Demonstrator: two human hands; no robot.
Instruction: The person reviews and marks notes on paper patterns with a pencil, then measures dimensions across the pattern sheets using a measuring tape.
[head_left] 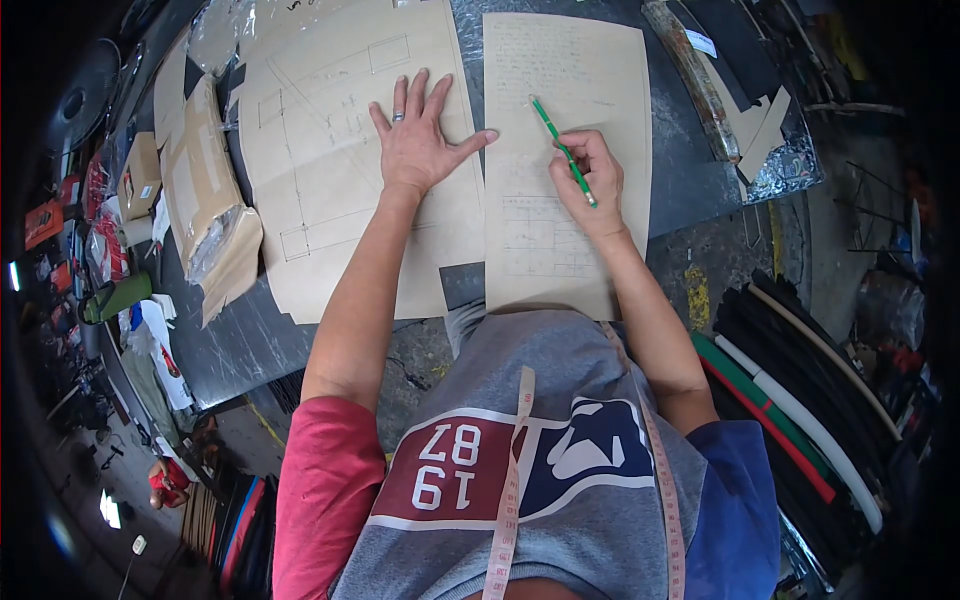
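Spread flat with its fingers apart, my left hand (pixel 425 145) presses on a large brown paper sheet (pixel 350 180) marked with drawn lines and rectangles. A ring shows on one finger. My right hand (pixel 592 185) is closed round a green pencil (pixel 550 125), whose far end points up and left over a narrower brown sheet (pixel 570 110). That sheet carries handwritten lines at its top and a ruled drawing lower down. It lies to the right of the large sheet.
A wrapped brown package (pixel 205 170) lies left on the dark table (pixel 235 350). Wrapped rolls (pixel 700 85) and scraps are at the back right. Fabric rolls (pixel 800 390) stand right of me. A measuring tape (pixel 508 500) hangs round my neck. Another person (pixel 168 482) is at lower left.
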